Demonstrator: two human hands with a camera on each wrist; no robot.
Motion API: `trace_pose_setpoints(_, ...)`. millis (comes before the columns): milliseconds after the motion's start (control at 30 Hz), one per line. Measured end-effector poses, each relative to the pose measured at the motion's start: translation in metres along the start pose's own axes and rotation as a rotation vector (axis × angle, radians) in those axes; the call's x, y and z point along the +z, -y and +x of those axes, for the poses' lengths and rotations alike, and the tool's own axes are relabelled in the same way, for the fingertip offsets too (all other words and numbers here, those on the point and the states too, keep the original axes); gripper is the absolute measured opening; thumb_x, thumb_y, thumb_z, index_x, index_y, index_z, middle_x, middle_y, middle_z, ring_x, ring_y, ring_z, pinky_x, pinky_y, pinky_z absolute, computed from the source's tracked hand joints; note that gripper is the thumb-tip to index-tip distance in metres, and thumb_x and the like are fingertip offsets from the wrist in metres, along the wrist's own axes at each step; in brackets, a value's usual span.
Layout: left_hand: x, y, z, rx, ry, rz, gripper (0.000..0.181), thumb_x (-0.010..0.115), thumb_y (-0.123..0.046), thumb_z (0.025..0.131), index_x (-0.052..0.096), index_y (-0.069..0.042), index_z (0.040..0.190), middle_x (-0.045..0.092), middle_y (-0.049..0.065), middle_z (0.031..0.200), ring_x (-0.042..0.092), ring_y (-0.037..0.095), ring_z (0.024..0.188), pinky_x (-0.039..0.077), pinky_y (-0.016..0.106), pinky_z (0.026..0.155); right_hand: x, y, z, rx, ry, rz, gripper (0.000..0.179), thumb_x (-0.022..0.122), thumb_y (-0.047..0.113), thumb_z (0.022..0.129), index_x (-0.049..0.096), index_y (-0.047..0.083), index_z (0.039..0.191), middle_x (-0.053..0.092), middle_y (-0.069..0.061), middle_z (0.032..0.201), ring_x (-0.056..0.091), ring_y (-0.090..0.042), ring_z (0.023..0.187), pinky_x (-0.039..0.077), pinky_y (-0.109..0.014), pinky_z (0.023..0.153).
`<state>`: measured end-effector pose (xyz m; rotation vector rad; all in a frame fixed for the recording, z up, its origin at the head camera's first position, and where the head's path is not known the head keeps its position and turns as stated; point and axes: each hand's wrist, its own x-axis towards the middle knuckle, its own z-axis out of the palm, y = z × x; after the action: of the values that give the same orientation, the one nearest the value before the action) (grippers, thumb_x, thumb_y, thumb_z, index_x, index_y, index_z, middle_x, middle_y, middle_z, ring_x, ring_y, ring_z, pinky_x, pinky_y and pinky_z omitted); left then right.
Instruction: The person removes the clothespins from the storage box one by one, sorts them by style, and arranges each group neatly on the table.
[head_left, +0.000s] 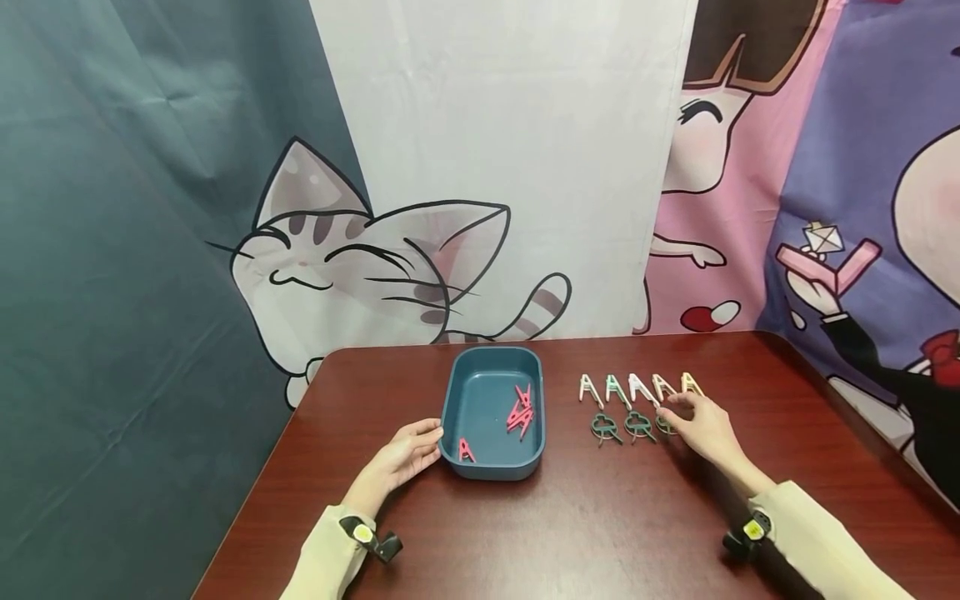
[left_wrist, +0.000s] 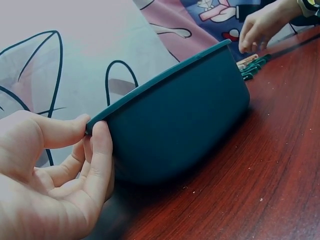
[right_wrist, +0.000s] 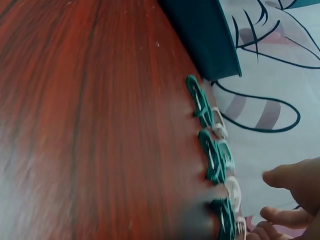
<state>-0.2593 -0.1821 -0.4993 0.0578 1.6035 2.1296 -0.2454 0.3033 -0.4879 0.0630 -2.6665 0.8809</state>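
My left hand pinches the near left rim of a blue plastic basin, thumb on top and fingers under the lip. Inside the basin lie several red clothespins, mostly at its right side, with one near the front left corner. Right of it, pale plastic clothespins form a row, and three dark green clips line up in front of them. Over the right end of these rows is my right hand, partly covering the last green clip. Its thumb and forefinger stand apart with nothing between them in the right wrist view.
A brown wood-grain table carries everything. Behind it hangs a cartoon-printed cloth at the table's back edge. Each wrist wears a black strap with a small device.
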Motion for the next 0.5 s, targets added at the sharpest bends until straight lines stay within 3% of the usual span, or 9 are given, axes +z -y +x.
trace_pose_setpoints(300, -0.002, 0.0, -0.004, -0.006, -0.036, 0.109, 0.061, 0.055, -0.017, 0.098, 0.025, 0.008, 0.145, 0.05, 0.001, 0.114, 0.055, 0.005, 0.093, 0.049, 0.018, 0.083, 0.02, 0.025, 0.014, -0.081, -0.042, 0.106, 0.024, 0.068, 0.012, 0.087, 0.068, -0.001, 0.107, 0.071, -0.017, 0.096, 0.068, -0.026, 0.081, 0.052, -0.037, 0.071)
trace_pose_setpoints(500, -0.003, 0.001, -0.003, -0.013, -0.039, 0.11, 0.062, 0.055, -0.018, 0.098, 0.024, 0.008, 0.146, 0.049, 0.002, 0.115, 0.054, 0.006, 0.094, 0.049, 0.018, 0.084, 0.034, 0.039, 0.017, -0.119, -0.036, 0.17, 0.024, 0.068, 0.007, 0.087, 0.066, -0.002, 0.109, 0.069, -0.014, 0.093, 0.063, -0.015, 0.08, 0.056, -0.036, 0.073)
